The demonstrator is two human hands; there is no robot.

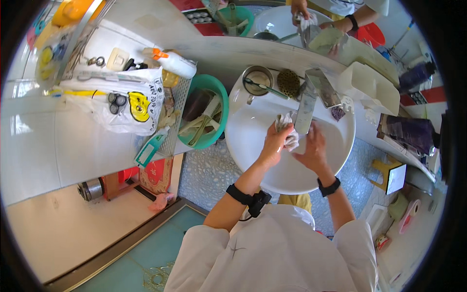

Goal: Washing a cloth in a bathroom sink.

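Note:
My left hand (274,145) is closed around a crumpled white-and-grey cloth (287,131) above the white washbasin (272,181). Beside it my right hand (314,148) is held over the bowl with its fingers apart and nothing seen in it. The flat silver faucet (305,113) reaches out between the two hands, close to the cloth. Behind it on the basin's back rim lies a shiny rectangular piece (323,87). A metal mug (258,80) stands at the back left with a toothbrush (265,88) across its top, next to a round brown scrubber (288,82).
Left of the basin is a green tub (223,100) holding brushes. A shelf there carries a white plastic bag (109,109) and a white bottle with an orange top (176,63). White holders (369,85) are at the right, a small stool (389,174) on the floor. A mirror (272,19) runs behind.

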